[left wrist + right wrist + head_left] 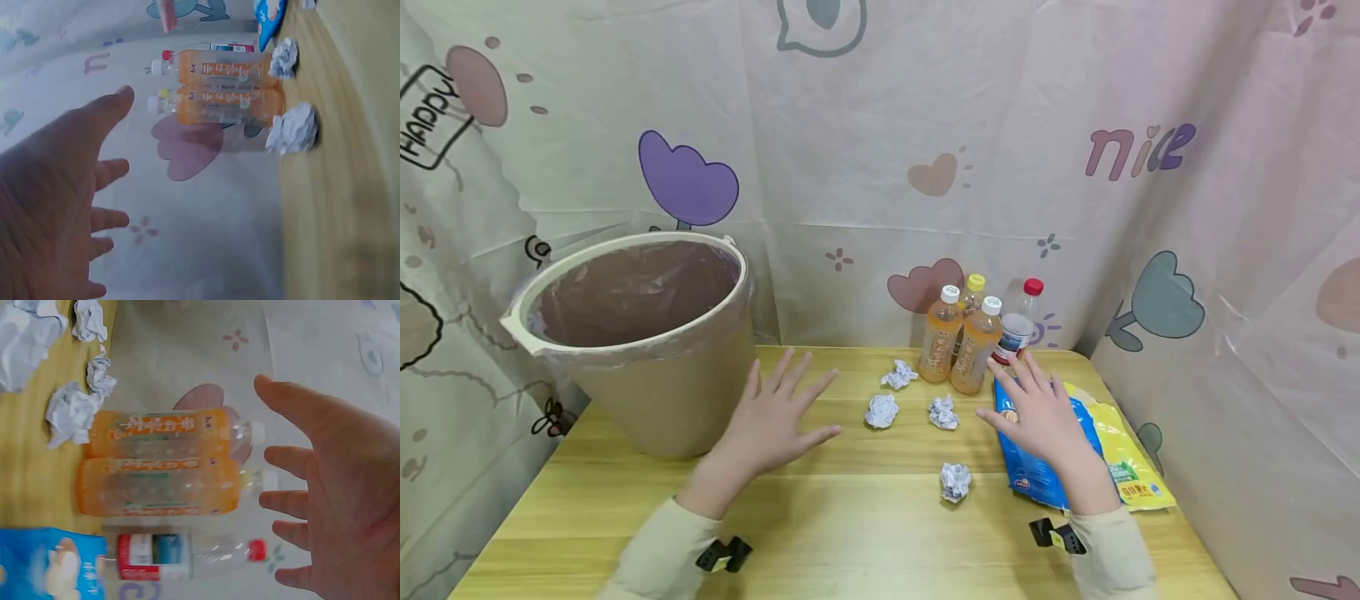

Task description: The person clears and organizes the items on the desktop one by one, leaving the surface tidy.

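Both hands hover over the table with fingers spread, holding nothing. In the head view my left hand [777, 421] is just right of the beige bin [700, 392]. My right hand [1036, 414] overlaps the blue snack bag [1026, 467], which lies partly over a yellow bag [1123, 458]. Between the hands are crumpled paper balls [882, 411], [943, 412], [955, 482], [898, 375]. Behind them stand two orange-labelled bottles [937, 342], [976, 354], a yellow-capped bottle [974, 285] and a red-capped bottle [1018, 321]. The right wrist view shows the red-capped bottle's clear body [215, 553] upright, beside the orange ones.
A thin plastic liner [640, 287] hangs inside the bin and folds over its rim. The wooden table [850, 533] runs back to a printed cloth [835, 167], which also hangs at both sides. The bags reach the table's right edge.
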Demonstrator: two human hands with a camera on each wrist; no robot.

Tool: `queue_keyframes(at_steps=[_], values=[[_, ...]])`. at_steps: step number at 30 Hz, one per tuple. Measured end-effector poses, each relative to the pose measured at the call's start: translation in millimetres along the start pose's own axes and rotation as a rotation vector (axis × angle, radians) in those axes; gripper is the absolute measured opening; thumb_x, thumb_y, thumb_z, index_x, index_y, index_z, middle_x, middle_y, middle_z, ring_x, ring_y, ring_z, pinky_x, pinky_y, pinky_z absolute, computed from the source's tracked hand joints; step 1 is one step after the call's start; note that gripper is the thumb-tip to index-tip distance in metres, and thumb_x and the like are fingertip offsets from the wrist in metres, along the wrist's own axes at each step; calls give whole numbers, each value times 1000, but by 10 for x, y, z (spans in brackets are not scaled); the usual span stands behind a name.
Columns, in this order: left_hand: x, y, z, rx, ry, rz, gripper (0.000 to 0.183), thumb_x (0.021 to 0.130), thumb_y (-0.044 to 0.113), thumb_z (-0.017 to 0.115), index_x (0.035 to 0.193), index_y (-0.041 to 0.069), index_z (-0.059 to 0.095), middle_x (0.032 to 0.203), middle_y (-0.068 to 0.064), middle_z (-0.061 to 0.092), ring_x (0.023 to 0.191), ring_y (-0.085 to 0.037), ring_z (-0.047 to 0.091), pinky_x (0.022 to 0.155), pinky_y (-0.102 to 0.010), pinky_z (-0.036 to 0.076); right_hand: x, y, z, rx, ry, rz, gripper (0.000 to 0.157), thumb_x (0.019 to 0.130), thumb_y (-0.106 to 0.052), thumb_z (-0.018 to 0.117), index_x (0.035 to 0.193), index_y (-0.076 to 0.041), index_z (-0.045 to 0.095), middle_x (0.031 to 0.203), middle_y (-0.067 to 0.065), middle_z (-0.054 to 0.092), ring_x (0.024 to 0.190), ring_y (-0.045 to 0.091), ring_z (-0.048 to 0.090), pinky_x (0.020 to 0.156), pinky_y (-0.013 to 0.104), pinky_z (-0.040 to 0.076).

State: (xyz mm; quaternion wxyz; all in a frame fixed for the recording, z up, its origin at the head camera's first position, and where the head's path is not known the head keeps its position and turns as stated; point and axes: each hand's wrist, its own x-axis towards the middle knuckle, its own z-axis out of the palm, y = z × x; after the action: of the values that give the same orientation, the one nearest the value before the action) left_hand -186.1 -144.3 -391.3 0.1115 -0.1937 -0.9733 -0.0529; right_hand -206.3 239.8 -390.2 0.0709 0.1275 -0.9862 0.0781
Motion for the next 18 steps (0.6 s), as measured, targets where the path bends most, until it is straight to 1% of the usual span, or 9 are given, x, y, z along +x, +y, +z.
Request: queue_keyframes(at_steps=[2, 6, 8, 11, 12, 13, 16, 18], values=[[-38, -58, -151, 56, 34, 55, 77, 86, 72, 50, 152, 36, 33, 162, -11, 26, 153, -35, 10, 118, -66, 6, 23, -28, -80, -26, 12, -36, 81, 89, -61, 57, 155, -27, 27, 163, 13, 23, 152, 39, 10, 116, 69, 9], [-105, -190, -438, 152, 133, 162, 76, 85, 70, 53, 150, 33, 38, 158, -12, 34, 151, -36, 18, 118, -65, 11, 51, -114, -220, -77, 38, -102, 80, 88, -61, 58, 155, -28, 27, 162, 11, 25, 152, 37, 12, 117, 67, 10], [-132, -262, -571, 195, 175, 200, 75, 85, 70, 52, 149, 33, 40, 157, -13, 36, 149, -36, 21, 118, -65, 14, 63, -179, -291, -102, 55, -141, 80, 88, -60, 59, 155, -28, 28, 162, 11, 26, 152, 36, 13, 118, 66, 11], [-171, -377, -768, 230, 209, 232, 73, 86, 68, 51, 148, 31, 41, 156, -14, 37, 148, -37, 23, 118, -65, 14, 95, -308, -396, -129, 76, -202, 79, 88, -60, 59, 154, -27, 31, 161, 10, 27, 152, 34, 15, 119, 63, 13], [-181, -419, -826, 236, 230, 243, 72, 87, 69, 48, 147, 30, 43, 155, -14, 38, 148, -37, 24, 118, -65, 15, 108, -359, -433, -136, 79, -224, 78, 88, -60, 59, 154, -27, 31, 161, 9, 28, 152, 33, 16, 120, 62, 13], [-196, -464, -880, 244, 243, 250, 71, 87, 69, 47, 146, 30, 44, 155, -14, 38, 148, -36, 25, 117, -64, 15, 128, -407, -461, -145, 82, -248, 78, 89, -60, 59, 154, -27, 31, 162, 9, 28, 152, 33, 16, 120, 62, 14], [-251, -594, -1021, 255, 282, 269, 70, 86, 66, 52, 144, 29, 47, 155, -13, 38, 147, -35, 26, 118, -62, 15, 185, -567, -541, -153, 93, -317, 77, 89, -60, 58, 154, -28, 31, 162, 7, 28, 152, 31, 16, 121, 60, 15], [-293, -683, -1100, 261, 291, 272, 69, 85, 65, 54, 144, 29, 48, 155, -12, 38, 149, -33, 24, 120, -61, 13, 224, -674, -580, -159, 103, -360, 76, 90, -60, 57, 154, -28, 31, 162, 6, 27, 152, 30, 16, 121, 58, 15]])
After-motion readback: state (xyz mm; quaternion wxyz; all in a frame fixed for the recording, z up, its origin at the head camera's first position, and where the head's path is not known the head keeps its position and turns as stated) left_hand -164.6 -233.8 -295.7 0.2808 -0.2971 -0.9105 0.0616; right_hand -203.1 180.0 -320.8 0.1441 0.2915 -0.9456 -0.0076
